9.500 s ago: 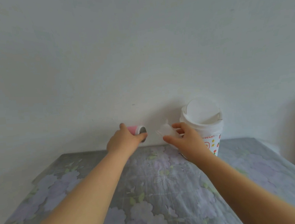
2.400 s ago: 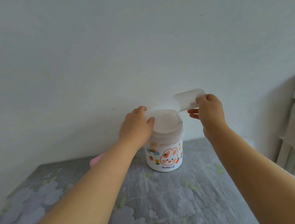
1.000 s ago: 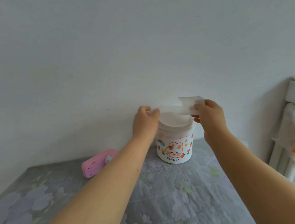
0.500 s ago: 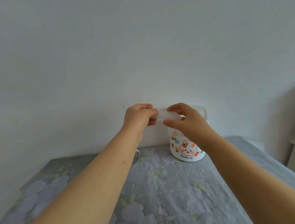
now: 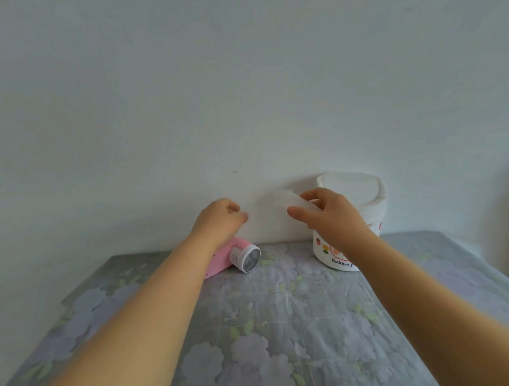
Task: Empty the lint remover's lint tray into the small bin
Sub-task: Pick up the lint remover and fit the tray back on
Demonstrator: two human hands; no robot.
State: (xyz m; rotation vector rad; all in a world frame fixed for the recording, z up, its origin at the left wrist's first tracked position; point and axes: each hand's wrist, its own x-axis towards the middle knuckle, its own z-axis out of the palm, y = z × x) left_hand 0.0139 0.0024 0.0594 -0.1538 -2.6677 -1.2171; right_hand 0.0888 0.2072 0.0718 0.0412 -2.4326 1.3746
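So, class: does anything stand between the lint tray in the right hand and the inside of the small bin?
Yes. The bin's white lid sits closed; the right hand holds the tray beside it.

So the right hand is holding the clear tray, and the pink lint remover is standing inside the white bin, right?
Not quite. The right hand does hold the clear tray, but the head view shows the pink lint remover lying on the table, left of the white bin, not inside it.
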